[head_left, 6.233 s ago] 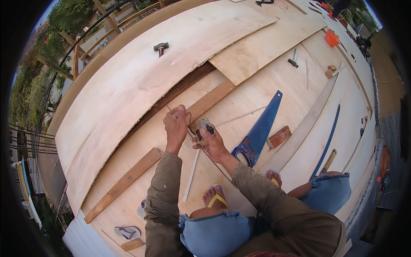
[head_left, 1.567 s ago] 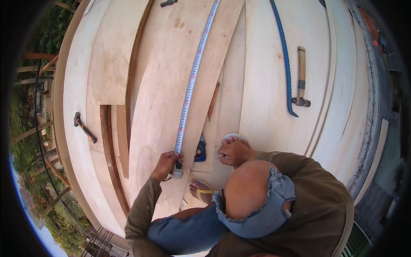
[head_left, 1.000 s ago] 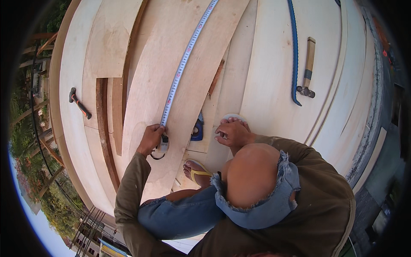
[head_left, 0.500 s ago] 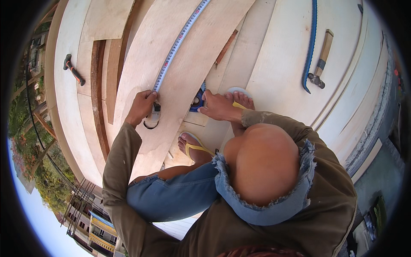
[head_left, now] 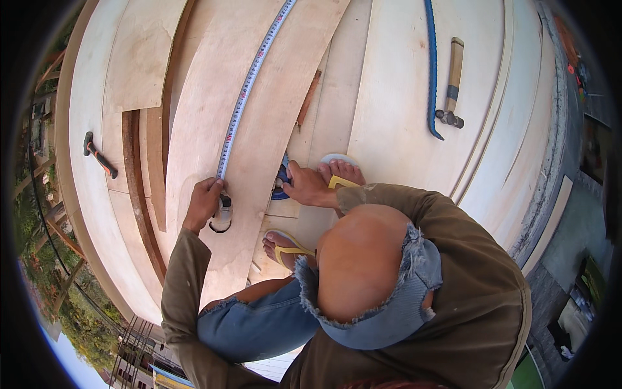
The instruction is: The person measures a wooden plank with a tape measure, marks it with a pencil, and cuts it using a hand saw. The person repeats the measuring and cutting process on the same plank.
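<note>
A tape measure's pale blade (head_left: 245, 91) runs along a long plywood strip (head_left: 285, 78), away from me to the top edge. My left hand (head_left: 203, 203) is closed at its near end, thumb and fingers pinching the blade just by the tape measure's case (head_left: 222, 214). To the right, my right hand (head_left: 308, 185) is curled against a blue tool (head_left: 279, 188) at the strip's right edge. The fingers partly cover that tool, so its kind is unclear.
A claw hammer (head_left: 100, 155) lies at the left, beside a dark wooden batten (head_left: 137, 188). At the right are a blue pry bar (head_left: 432, 78) and a wooden-handled hammer (head_left: 451, 84). My sandalled feet (head_left: 285, 249) rest on the boards near my hands.
The whole view has shifted, so the boards and tools sit lower and further left. My left hand still pinches the tape; my right hand stays at the blue tool.
</note>
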Motion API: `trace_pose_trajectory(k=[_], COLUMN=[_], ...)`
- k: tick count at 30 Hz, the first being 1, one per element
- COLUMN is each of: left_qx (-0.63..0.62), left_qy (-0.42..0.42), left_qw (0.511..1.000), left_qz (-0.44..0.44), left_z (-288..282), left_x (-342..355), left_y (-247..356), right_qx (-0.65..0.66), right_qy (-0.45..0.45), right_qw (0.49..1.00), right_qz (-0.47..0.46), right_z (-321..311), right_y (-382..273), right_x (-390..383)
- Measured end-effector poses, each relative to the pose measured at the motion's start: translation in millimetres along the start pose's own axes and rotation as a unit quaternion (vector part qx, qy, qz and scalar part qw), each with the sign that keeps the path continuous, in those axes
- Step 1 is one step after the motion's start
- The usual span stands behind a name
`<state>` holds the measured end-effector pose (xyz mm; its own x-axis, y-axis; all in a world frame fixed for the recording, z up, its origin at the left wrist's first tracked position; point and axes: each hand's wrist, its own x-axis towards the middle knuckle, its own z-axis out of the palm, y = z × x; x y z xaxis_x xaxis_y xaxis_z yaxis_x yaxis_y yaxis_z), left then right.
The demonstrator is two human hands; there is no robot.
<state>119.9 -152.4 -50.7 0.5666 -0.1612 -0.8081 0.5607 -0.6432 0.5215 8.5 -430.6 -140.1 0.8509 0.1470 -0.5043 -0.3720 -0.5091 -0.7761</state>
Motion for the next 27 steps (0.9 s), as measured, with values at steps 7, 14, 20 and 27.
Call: trace_pose_trajectory(k=[7,14,20,27], left_qx=[0.098,0.086,0.103,0.111], left_qy=[0.07,0.083,0.122,0.11], left_qw=[0.992,0.993,0.986,0.987], left_qz=[-0.044,-0.014,0.041,0.045], left_z=[-13,-18,-12,-9], left_x=[-4,-13,-4,-6], left_y=[3,-3,-23,-24], right_qx=[-0.045,-0.081,0.032,-0.01], right_qy=[0.022,-0.01,-0.001,0.095], right_qw=[0.998,0.995,0.996,0.992], right_qz=[0.043,0.062,0.087,0.08], right_z=[3,-1,4,21], right_y=[0,3,6,32], right_x=[2,7,7,13])
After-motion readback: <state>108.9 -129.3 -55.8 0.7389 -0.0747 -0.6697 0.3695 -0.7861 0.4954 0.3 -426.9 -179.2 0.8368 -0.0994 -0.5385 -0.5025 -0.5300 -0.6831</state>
